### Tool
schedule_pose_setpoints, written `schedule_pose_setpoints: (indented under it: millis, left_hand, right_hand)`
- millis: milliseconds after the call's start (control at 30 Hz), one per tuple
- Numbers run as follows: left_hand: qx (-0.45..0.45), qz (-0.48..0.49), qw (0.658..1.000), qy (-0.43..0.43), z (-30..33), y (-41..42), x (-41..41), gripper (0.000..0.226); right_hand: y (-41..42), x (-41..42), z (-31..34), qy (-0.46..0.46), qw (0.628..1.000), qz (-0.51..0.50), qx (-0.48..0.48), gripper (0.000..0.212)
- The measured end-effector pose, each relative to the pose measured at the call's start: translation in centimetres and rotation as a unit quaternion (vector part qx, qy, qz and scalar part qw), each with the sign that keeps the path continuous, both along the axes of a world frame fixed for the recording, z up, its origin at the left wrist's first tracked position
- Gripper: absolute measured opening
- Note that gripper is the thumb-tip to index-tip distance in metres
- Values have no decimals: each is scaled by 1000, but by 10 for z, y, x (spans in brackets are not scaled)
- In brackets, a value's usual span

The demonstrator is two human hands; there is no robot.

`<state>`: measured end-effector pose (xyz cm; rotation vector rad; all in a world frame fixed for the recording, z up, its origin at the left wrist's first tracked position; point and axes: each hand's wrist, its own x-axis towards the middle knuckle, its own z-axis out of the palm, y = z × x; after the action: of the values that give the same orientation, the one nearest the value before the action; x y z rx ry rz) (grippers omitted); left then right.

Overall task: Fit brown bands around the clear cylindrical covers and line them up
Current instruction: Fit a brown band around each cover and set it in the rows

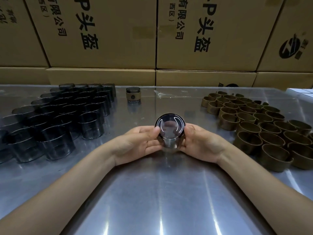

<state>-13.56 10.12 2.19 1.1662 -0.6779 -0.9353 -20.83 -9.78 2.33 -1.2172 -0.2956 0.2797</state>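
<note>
Reflective metal worktable (152, 192), loaded.
Clear cylindrical covers (55, 116) stand left, brown band rings (254, 122) right; one banded clear cover (133, 96) stands upright at rear centre.

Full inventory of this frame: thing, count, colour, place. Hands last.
bare covers: several dozen, clear smoky, packed upright at table left.
brown bands: dozens, brown, loose cluster at table right.
banded cover: one, clear with brown band, standing alone at far centre.
held cover: one, clear, no band visible, centre, between both hands.
table: one, shiny metal, throughout foreground.
cardboard boxes: several, tan with black print, stacked behind table.
left hand: grips held cover's left side.
right hand: grips its right side.
</note>
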Motion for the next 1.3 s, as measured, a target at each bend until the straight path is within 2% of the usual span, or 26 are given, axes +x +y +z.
schedule_pose_setpoints:
  millis: [133, 267, 333, 433, 533, 567, 633, 733, 800, 967, 1133, 1300]
  left_hand:
    - [-11, -38, 999, -29, 0, 3, -4, 66]
    - [-4, -51, 998, -30, -1, 4, -6, 86]
    - [-9, -50, 998, -34, 0, 4, -7, 80]
    - [-29, -22, 999, -23, 6, 3, -10, 69]
    - [-7, 120, 993, -6, 8, -11, -17, 75]
    - [1, 182, 983, -32, 7, -18, -21, 71]
    - [15, 271, 955, -122, 4, -27, -30, 65]
    - [28, 324, 901, -287, -2, -31, -35, 65]
    - [9, 319, 890, -325, -3, -33, -38, 62]
    - [-2, 320, 890, -324, -3, -33, -39, 53]
    - [-36, 357, 883, -301, 1, -31, -42, 51]
    - [-66, 316, 910, -259, 4, -33, -47, 52]
  right_hand:
    - [0, -4, 1, -19, 998, 65, -9, 63]
    - [-1, -5, 0, -13, 995, 97, -11, 68]
    - [-2, -5, 0, -10, 997, 82, -3, 69]
    - [3, -4, 4, 33, 999, -4, 24, 67]
    - [24, 1, 7, 72, 978, -193, -18, 55]
    - [33, 2, 6, 58, 963, -260, -44, 47]
    - [47, 2, 2, -9, 929, -347, -130, 46]
    - [56, 1, -2, -97, 902, -372, -198, 45]
    - [57, -1, -1, -111, 898, -377, -196, 50]
    - [61, -4, 3, -108, 894, -394, -181, 60]
    - [66, -7, 3, -102, 909, -367, -169, 56]
    - [67, -9, 2, -89, 919, -360, -136, 64]
